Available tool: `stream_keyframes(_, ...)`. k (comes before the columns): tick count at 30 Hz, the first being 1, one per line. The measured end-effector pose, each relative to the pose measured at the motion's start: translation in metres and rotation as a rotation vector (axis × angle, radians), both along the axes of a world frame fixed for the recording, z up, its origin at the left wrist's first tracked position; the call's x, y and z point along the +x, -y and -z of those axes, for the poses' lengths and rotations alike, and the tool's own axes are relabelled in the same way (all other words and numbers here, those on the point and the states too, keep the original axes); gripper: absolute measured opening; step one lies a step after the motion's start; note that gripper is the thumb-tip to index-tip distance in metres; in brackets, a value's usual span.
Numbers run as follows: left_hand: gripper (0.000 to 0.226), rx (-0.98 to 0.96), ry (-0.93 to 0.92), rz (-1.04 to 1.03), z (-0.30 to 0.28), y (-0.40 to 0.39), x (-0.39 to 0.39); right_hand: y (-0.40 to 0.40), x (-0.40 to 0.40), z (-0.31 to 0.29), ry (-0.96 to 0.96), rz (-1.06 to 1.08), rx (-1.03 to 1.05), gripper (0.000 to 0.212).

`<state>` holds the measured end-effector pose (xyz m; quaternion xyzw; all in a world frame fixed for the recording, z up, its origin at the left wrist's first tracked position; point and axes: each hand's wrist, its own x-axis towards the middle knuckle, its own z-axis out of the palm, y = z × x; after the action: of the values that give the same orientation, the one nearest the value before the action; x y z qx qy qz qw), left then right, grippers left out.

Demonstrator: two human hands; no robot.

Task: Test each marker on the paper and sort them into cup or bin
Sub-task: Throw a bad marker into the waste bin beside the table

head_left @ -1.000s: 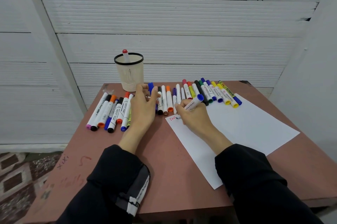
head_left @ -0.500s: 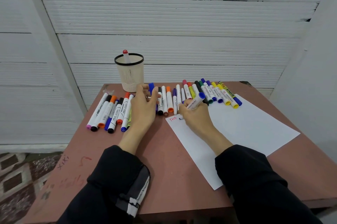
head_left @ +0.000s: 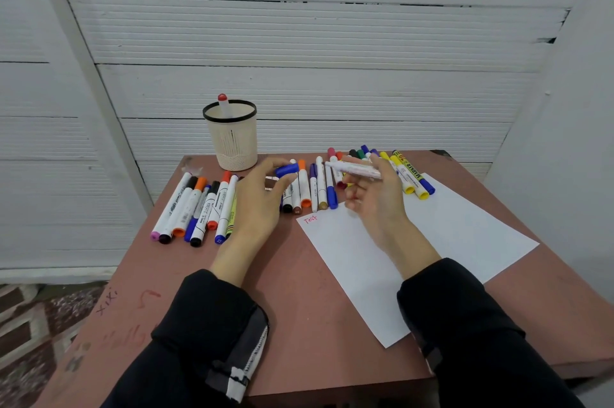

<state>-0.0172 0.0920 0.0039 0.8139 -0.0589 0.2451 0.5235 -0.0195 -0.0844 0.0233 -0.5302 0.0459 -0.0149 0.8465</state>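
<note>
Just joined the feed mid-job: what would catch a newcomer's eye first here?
The two hands raised over the table's middle: the right hand holds an uncapped white marker, and the left hand pinches its blue cap in its fingers. Behind them lies a colourful row of markers, and a cream cup stands at the back left.

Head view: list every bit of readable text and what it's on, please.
"Test", red handwriting, on the white paper.
"MARKER", on the yellow marker at the right end of the row.
"xix", roughly, scrawled on the table near its left edge.
Print on the white marker barrels and the marker in the right hand: too blurred.
</note>
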Motion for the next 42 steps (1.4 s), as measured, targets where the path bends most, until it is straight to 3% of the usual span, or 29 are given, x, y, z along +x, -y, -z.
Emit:
stream_keyframes(8,0.023,0.075,-0.014,0.026,0.002,-0.001,0.003,0.001,0.002,0.003,0.018,-0.129,0.043,0.032)
stream_keyframes(18,0.024,0.063,0.007,0.157,0.001,-0.002,0.003,0.012,0.008,0.005,-0.013,-0.173,-0.104,0.015)
stream_keyframes(24,0.030,0.053,-0.041,0.208,-0.001,-0.003,0.002,0.027,0.009,0.006,0.230,-0.103,-0.635,0.013)
stream_keyframes(27,0.020,-0.049,-0.057,0.183,-0.001,-0.002,0.001,0.026,0.011,0.013,0.392,-0.048,-0.885,0.016)
stream_keyframes(31,0.010,-0.139,-0.075,0.161,-0.004,-0.003,0.002,0.023,0.011,0.020,0.534,0.099,-1.389,0.026)
stream_keyframes(37,0.014,-0.099,-0.128,0.098,0.000,0.001,0.003,0.014,0.008,0.025,0.702,0.057,-1.587,0.034)
stream_keyframes(42,0.022,-0.148,-0.168,0.189,0.000,0.000,0.002,0.010,0.004,0.027,0.778,0.127,-1.779,0.043)
